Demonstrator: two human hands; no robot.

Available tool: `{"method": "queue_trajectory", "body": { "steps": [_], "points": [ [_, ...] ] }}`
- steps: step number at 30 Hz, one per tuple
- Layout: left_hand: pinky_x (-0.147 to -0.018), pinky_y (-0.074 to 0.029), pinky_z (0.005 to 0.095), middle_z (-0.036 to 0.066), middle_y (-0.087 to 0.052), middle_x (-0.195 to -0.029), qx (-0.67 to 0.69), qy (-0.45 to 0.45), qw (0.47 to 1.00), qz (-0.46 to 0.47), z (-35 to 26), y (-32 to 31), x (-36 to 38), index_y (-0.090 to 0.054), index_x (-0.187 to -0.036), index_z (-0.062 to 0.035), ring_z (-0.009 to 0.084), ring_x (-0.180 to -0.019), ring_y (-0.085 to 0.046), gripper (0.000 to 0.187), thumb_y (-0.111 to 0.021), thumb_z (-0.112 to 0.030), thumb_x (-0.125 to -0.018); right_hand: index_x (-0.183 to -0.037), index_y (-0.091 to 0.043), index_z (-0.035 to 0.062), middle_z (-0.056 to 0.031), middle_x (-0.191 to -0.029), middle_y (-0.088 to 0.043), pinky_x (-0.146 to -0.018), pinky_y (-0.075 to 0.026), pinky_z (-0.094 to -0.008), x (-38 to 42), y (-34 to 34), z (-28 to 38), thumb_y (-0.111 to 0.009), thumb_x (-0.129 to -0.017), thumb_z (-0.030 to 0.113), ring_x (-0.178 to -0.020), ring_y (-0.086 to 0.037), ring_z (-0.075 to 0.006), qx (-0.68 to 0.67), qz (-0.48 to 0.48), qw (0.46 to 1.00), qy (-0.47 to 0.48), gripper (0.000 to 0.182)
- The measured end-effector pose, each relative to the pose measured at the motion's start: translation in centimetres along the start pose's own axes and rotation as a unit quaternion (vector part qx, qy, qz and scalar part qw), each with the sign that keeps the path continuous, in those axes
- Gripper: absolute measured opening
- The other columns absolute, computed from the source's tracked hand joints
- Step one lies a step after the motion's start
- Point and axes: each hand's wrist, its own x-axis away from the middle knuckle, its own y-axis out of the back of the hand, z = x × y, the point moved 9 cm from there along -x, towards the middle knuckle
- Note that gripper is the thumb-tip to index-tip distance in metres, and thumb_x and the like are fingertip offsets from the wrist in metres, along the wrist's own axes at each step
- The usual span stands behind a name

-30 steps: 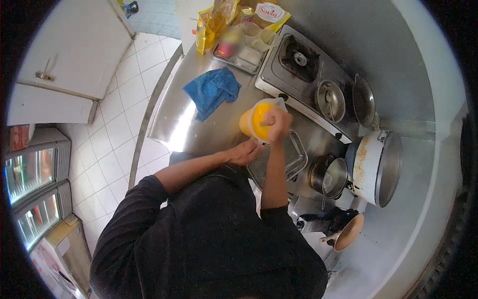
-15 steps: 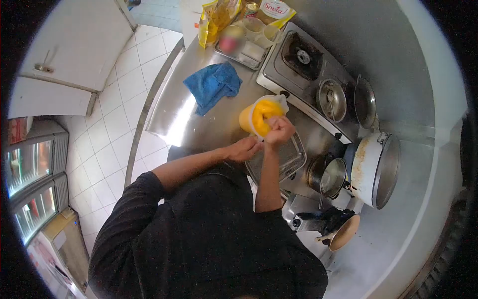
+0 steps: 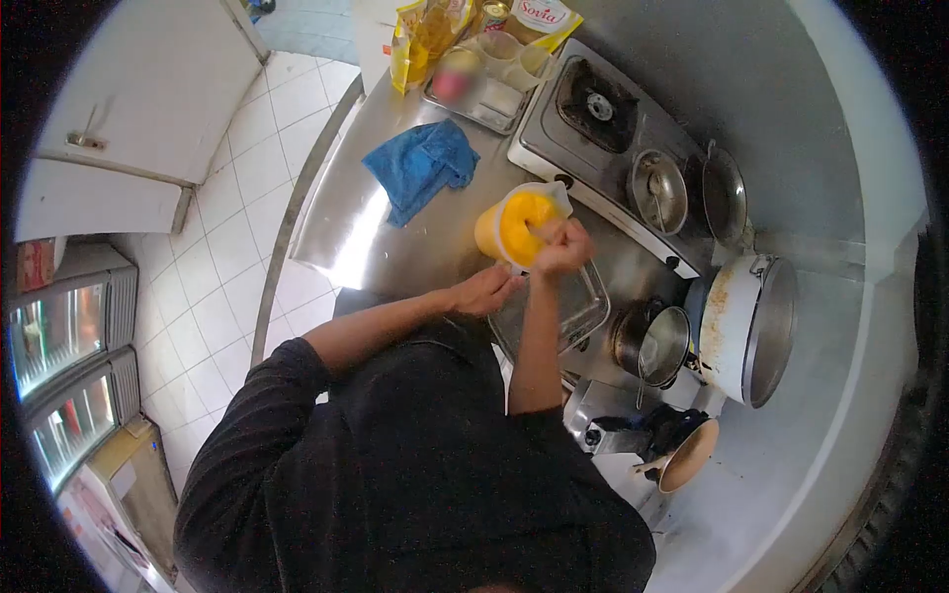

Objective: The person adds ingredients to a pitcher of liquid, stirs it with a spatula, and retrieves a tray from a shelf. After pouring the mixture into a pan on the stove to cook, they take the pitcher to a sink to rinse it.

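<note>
A plastic pitcher (image 3: 486, 233) with a spout stands tilted slightly on the steel counter, and a thick bright yellow mixture (image 3: 522, 219) fills much of it. My left hand (image 3: 486, 291) is closed at the pitcher's near side, on its handle, which the fingers largely cover. Over the pitcher's mouth, my right hand (image 3: 561, 251) is a fist around a utensil (image 3: 539, 229) that dips into the mixture; its kind is blurred and mostly hidden. Below my right forearm lies a clear rectangular glass dish (image 3: 573, 318).
A blue cloth (image 3: 423, 170) lies left of the pitcher. Beyond it stands a metal tray (image 3: 476, 111) with cups, near yellow pouches (image 3: 431, 42). The gas stove (image 3: 593, 188) carries a metal pan (image 3: 659, 193). Pots (image 3: 652, 344) and a large white stockpot (image 3: 727, 326) stand at right.
My right hand has shifted slightly right with the utensil, and the yellow mixture's surface has changed shape. My left hand stays at the handle; the pitcher has barely moved.
</note>
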Motion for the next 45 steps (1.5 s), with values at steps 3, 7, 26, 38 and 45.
{"method": "queue_trajectory", "body": {
  "steps": [3,7,26,38,45],
  "points": [
    [-0.091,-0.039,0.0452,0.025,-0.054,-0.105,0.006,0.050,0.996,0.072,-0.5,-0.2,-0.1,-0.043,-0.118,0.0015,0.0393,-0.103,-0.052,0.040,-0.035,-0.033,-0.100,-0.049,-0.033,0.0121,-0.0019,-0.045,-0.035,-0.042,-0.025,-0.0292,-0.9,-1.2,4.7,-0.039,-0.081,0.025,-0.040,-0.032,-0.0136,-0.051,-0.008,0.999,-0.007,0.035],
    [-0.092,-0.040,0.0437,0.023,-0.054,-0.105,0.001,-0.029,1.000,-0.001,0.4,-0.6,-0.2,-0.043,-0.121,0.0006,0.0377,-0.103,-0.053,0.040,-0.034,-0.032,-0.101,-0.051,-0.029,0.0131,-0.0010,-0.045,-0.033,-0.042,-0.025,-0.0291,0.7,0.1,1.9,-0.039,-0.083,0.030,-0.040,-0.029,-0.0126,0.055,-0.122,0.990,0.034,0.038],
    [-0.085,-0.041,0.0478,0.028,-0.055,-0.096,0.016,-0.007,1.000,0.010,-0.5,0.1,0.1,-0.049,-0.103,0.0046,0.0438,-0.095,-0.054,0.041,-0.034,-0.033,-0.100,-0.051,-0.044,0.0082,-0.0040,-0.049,-0.046,-0.044,-0.036,-0.0254,0.2,-0.3,2.5,-0.044,-0.081,0.024,-0.045,-0.043,-0.0163,0.000,-0.040,0.999,0.003,0.034],
    [-0.081,-0.041,0.0489,0.027,-0.054,-0.092,0.042,0.038,0.998,0.040,-0.2,0.1,-0.1,-0.049,-0.100,0.0046,0.0439,-0.090,-0.055,0.047,-0.034,-0.039,-0.099,-0.051,-0.034,0.0118,-0.0023,-0.045,-0.035,-0.041,-0.023,-0.0270,0.0,0.0,0.7,-0.039,-0.082,0.023,-0.039,-0.029,-0.0135,-0.020,-0.062,0.996,0.055,0.033],
    [-0.081,-0.041,0.0486,0.027,-0.054,-0.092,0.025,0.005,1.000,0.013,-0.2,0.0,-0.2,-0.049,-0.100,0.0039,0.0445,-0.088,-0.054,0.042,-0.034,-0.035,-0.100,-0.055,-0.041,0.0097,-0.0018,-0.047,-0.036,-0.044,-0.026,-0.0278,-0.8,-0.9,2.1,-0.039,-0.083,0.027,-0.041,-0.031,-0.0147,-0.044,-0.045,0.998,0.016,0.033]
  ]
}}
